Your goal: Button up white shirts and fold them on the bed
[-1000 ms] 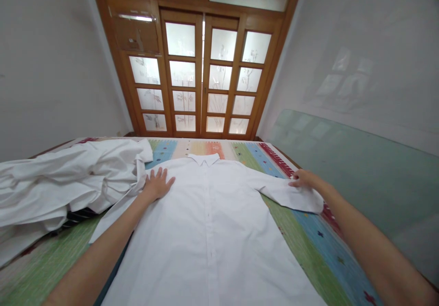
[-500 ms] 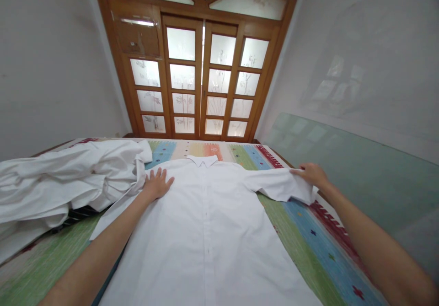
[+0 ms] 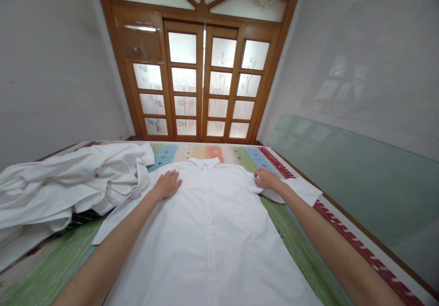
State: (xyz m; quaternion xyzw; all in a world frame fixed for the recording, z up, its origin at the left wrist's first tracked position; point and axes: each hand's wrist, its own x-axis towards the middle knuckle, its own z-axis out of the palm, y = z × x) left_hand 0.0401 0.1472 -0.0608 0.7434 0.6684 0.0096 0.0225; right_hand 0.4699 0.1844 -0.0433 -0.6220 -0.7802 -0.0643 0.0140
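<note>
A white button-up shirt lies flat, front up, on a striped bedspread, collar towards the doors. My left hand rests flat with fingers stretched out on the shirt's left shoulder. My right hand lies on the right shoulder where the sleeve begins, fingers loosely curled on the cloth. The right sleeve stretches out towards the bed's right edge.
A heap of crumpled white garments covers the left of the bed, over a dark striped cloth. Wooden glazed doors stand beyond the bed. A wall with a green panel runs along the right.
My right hand let go of the sleeve's cuff and slid inward along the sleeve to the shoulder. The sleeve now lies flat. My left hand stayed on the left shoulder.
</note>
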